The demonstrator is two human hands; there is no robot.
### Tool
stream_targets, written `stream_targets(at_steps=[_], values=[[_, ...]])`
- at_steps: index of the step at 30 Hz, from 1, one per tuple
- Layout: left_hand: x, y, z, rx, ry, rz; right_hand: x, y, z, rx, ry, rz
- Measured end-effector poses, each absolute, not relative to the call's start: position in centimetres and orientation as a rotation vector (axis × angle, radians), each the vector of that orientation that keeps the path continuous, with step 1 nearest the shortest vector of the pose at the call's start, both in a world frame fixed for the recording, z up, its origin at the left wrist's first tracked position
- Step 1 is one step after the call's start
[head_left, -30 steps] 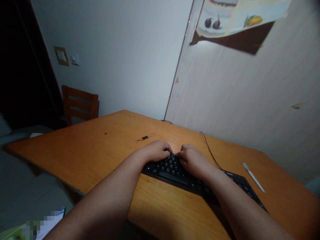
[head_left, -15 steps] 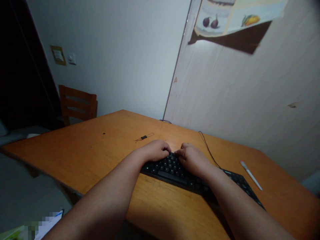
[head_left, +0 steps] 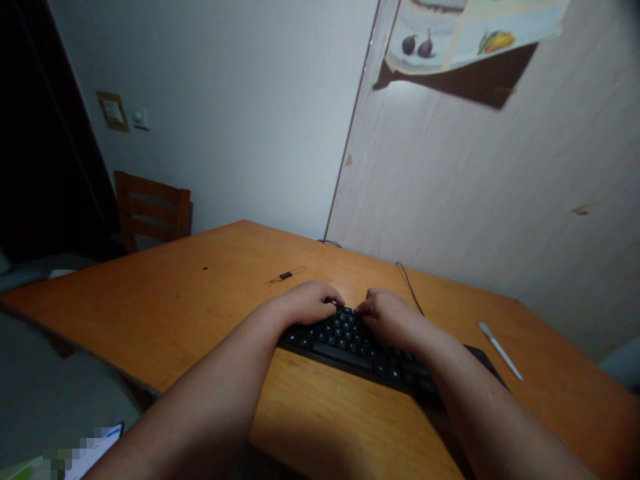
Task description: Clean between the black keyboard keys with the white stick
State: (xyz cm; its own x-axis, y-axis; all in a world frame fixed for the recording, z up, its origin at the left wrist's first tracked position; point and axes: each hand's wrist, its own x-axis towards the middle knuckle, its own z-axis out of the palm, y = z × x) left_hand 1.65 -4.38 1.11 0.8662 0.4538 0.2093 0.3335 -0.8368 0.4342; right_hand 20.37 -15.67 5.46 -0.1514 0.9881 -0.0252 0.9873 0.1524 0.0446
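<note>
A black computer keyboard lies at a slant near the table's front edge. My left hand grips its far left part, fingers curled over the back edge and thumb on the keys. My right hand rests over the upper middle keys. Its thumb and forefinger are pinched together at the back row, and whatever may be between them is too small to make out. My right forearm covers part of the keyboard's right end.
A small black piece with thin wire loops and a tiny black bit lie on the wooden table. The keyboard's cable runs behind it. To the right is a white brush-like stick. A chair stands at the far left.
My right hand has shifted slightly to the right along the keyboard's back row, its forearm covering more of the right end. My left hand stays in place. The view has moved a little.
</note>
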Motion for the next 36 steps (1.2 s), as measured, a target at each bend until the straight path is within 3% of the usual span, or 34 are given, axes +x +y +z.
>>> stream_targets(at_steps=[36], values=[[1.56,-4.69,1.45,2.649,0.544,0.404,19.41,-16.22,5.18,1.990,2.321,0.131]])
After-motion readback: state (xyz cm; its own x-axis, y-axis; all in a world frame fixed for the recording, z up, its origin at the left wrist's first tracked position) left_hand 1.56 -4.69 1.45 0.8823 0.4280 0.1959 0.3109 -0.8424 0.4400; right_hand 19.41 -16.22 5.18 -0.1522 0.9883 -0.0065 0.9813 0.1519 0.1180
